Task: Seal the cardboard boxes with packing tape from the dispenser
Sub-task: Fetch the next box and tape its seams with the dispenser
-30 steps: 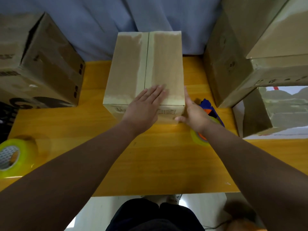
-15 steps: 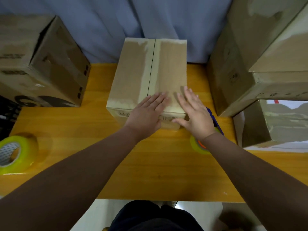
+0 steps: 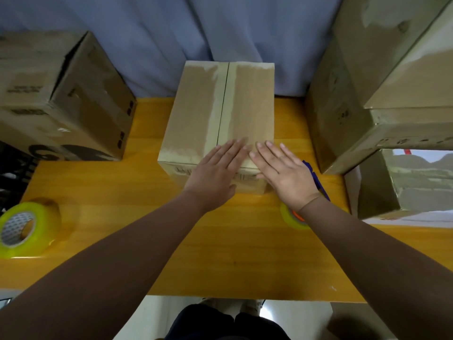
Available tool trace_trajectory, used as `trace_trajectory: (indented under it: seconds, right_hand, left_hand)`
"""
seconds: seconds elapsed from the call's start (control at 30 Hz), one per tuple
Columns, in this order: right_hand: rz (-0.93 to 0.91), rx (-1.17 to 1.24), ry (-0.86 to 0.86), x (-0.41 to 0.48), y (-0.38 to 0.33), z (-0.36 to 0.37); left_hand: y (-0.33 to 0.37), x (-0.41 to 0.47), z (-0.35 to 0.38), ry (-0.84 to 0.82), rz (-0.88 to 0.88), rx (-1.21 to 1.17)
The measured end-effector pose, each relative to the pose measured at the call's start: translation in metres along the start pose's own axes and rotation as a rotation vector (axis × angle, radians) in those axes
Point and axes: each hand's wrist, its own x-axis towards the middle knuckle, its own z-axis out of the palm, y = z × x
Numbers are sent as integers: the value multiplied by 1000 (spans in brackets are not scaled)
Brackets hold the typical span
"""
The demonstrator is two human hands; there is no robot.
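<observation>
Cardboard box (image 3: 196, 114) is what you have in the middle of the desk (image 3: 220, 253), beyond your forearms, with both hands on its near end. Closest to you, at the desk's left edge, sits a yellowish tape roll (image 3: 27, 227), well apart from it. Under your right wrist the tape dispenser (image 3: 316, 177), blue with a yellowish roll, rests on the desk near the box's near right corner. Your left hand (image 3: 215, 175) lies flat over the near edge of the top, fingers straight, tips just right of the centre seam. Your right hand (image 3: 286, 175) lies flat beside it at the near right corner, fingers straight and slightly spread, gripping nothing. A pale tape strip (image 3: 220, 106) runs along the seam. Farther back stand a larger box (image 3: 61, 106) at left, stacked boxes (image 3: 355, 94) at right, and a blue curtain (image 3: 220, 33) behind.
</observation>
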Motion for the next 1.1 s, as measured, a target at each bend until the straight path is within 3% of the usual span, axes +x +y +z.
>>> trace_trajectory:
  seconds: [0.13, 0.47, 0.67, 0.77, 0.97, 1.1]
  right_hand:
    - [131, -30, -111, -4, -13, -15]
    - [434, -80, -395, 9, -60, -35]
    - [332, 93, -325, 62, -112, -51]
    - [377, 136, -391, 108, -128, -50]
    - [496, 57, -620, 139, -129, -29]
    - [471, 2, -582, 131, -132, -18]
  left_hand:
    - [-21, -16, -2, -13, 49, 56]
    - [-126, -85, -4, -114, -50, 9]
    - [-148, -70, -13, -17, 71, -292]
    - [-145, -48, -18, -13, 90, -295]
    - [-153, -28, -14, -187, 135, -253]
    - [-158, -30, -5, -157, 159, -137]
